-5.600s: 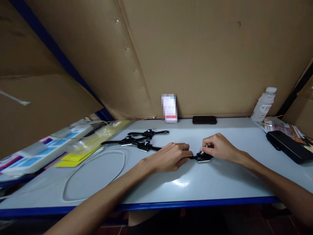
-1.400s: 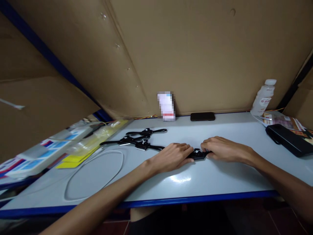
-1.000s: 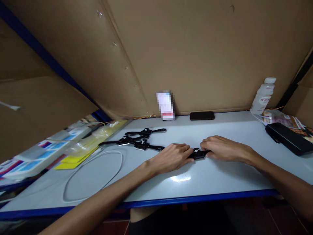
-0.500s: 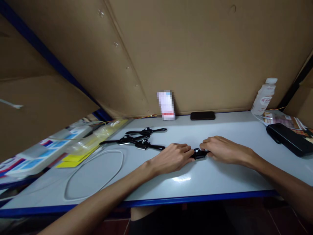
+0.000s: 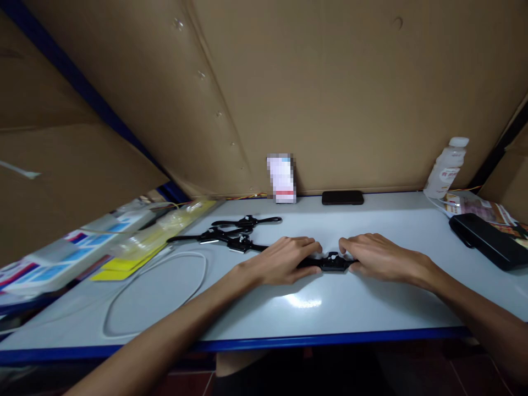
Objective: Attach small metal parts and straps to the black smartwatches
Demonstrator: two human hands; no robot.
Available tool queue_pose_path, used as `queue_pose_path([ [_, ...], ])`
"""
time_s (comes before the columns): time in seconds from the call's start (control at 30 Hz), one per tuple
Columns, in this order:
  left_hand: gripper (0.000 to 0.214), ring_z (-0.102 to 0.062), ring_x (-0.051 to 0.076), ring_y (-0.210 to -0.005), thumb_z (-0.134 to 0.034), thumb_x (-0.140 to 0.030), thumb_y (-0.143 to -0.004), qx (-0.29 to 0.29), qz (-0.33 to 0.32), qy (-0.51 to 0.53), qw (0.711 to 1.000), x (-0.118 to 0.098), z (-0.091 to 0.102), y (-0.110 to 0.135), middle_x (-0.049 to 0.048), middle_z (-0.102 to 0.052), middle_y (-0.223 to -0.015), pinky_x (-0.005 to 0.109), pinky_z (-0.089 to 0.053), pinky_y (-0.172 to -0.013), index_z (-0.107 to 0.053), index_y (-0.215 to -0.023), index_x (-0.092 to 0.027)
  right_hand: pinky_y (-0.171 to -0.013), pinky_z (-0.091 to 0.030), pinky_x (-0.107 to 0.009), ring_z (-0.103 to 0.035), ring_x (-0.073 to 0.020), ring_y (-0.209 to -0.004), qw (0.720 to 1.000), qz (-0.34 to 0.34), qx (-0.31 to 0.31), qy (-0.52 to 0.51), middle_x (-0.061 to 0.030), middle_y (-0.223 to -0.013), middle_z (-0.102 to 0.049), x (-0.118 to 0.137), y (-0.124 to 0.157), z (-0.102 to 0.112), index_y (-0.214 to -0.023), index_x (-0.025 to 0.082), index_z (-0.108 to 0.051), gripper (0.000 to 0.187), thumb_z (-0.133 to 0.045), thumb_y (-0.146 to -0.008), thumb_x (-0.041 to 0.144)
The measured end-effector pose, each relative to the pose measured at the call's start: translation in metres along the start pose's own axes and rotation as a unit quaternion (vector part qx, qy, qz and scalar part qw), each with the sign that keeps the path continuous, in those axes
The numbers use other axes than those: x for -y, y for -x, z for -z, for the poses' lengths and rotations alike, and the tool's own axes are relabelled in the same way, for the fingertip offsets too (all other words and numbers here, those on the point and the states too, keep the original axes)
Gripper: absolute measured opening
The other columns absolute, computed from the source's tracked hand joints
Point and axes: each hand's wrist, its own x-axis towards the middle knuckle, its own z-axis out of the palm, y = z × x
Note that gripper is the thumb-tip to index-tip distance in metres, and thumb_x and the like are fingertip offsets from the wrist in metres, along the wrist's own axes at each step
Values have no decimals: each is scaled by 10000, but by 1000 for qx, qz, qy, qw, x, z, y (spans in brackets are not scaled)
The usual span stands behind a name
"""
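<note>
A black spokeshave (image 5: 334, 263) lies low over the tabletop between my hands, its middle body and small adjusting screws showing. My left hand (image 5: 289, 258) is closed round its left handle, thumb along the near side. On the other end, my right hand (image 5: 373, 256) grips the right handle with curled fingers. Three more black spokeshaves sit to the left: one at the back (image 5: 247, 221), one at far left (image 5: 209, 236), and one nearest my left hand (image 5: 240, 243), whose right handle runs behind that hand.
On the grey table (image 5: 264, 316) a white cable (image 5: 205, 269) loops at left, beside yellow sheets (image 5: 119, 268) and clear plastic packaging (image 5: 169, 223). A lit phone (image 5: 282, 179) leans on the cardboard wall. Further right are a dark phone (image 5: 342, 197), a bottle (image 5: 445, 170) and a black case (image 5: 489, 240).
My fingers have drawn apart from the middle of the spokeshave, so more of its body and left handle shows. The camera view has shifted slightly.
</note>
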Motion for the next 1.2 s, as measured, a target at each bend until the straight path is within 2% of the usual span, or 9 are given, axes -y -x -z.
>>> queue_pose_path([
  [0.2,248,-677,241,-898,-523,-308,-1007,14,0,33,999,4,3,3,75,-696,-1043,345,-489,-738,-627,-1203,-198,-805,-420,-375,-652,-283,-1003,999,38,6,-26,-94,-1086,-706,-2,0,2,-1138,198,-611,327,-517,-848,81],
  [0.37,341,-684,262,-948,-506,-265,-1014,8,-7,23,1000,2,1,3,98,-701,-1089,366,-509,-771,-602,-1334,-201,-840,-432,-375,-659,-275,-1030,999,34,-6,-31,-98,-1140,-712,-1,-1,2,-1070,191,-626,282,-503,-854,57],
  [0.53,432,-680,268,-942,-497,-269,-1017,3,-15,27,1000,3,0,3,103,-708,-1099,392,-527,-770,-534,-1444,-210,-814,-427,-362,-661,-260,-989,998,37,-6,-42,-74,-1106,-726,-1,-2,3,-1023,207,-624,266,-505,-847,46],
  [1.03,373,-676,271,-956,-476,-273,-1027,23,-4,28,999,1,1,1,99,-714,-1086,400,-515,-775,-582,-1373,-182,-797,-442,-352,-667,-249,-929,998,46,-8,-43,-78,-1016,-730,-2,-4,2,-964,193,-628,259,-488,-825,26],
  [1.2,320,-669,258,-943,-455,-266,-1027,21,-8,8,1000,-1,1,1,89,-708,-1081,381,-496,-763,-572,-1311,-175,-852,-450,-366,-669,-262,-1006,998,47,-14,-45,-90,-1092,-731,-3,-4,0,-1006,190,-633,287,-486,-829,18],
])
